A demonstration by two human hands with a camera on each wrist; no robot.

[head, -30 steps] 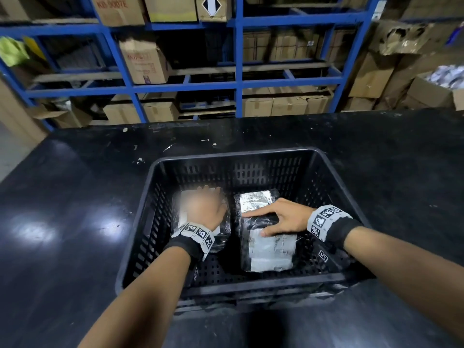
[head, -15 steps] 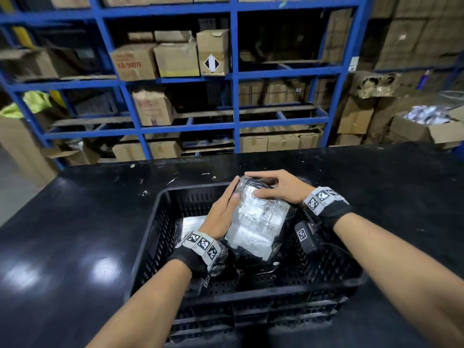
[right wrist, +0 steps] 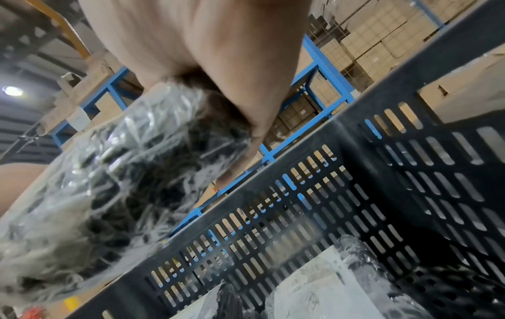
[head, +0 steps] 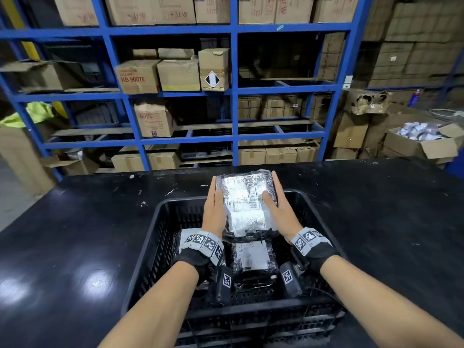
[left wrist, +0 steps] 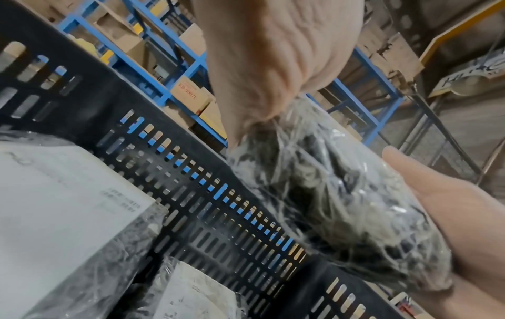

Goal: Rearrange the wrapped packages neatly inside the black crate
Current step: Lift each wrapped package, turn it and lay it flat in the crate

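Note:
Above the far half of the black crate [head: 180, 200] I hold one wrapped package [head: 244, 202], clear film over dark contents, its white label facing up. My left hand [head: 213, 209] grips its left side and my right hand [head: 280, 209] its right side, thumbs on the top face. The wrist views show the package [left wrist: 341, 205] [right wrist: 109, 172] squeezed between both palms, level with the crate's slotted wall [left wrist: 205, 194]. Inside the crate lie a second labelled package [head: 251, 257] and a third package [head: 179, 243], partly hidden under my left wrist.
The crate stands on a glossy black table [head: 75, 247]. Behind the table is blue shelving [head: 233, 91] stacked with cardboard boxes. An open box of wrapped goods [head: 421, 141] sits at the far right.
The package has risen from inside the crate to above its far wall. It went from tilted to label up, and both hands moved to its sides. The head view tilted upward.

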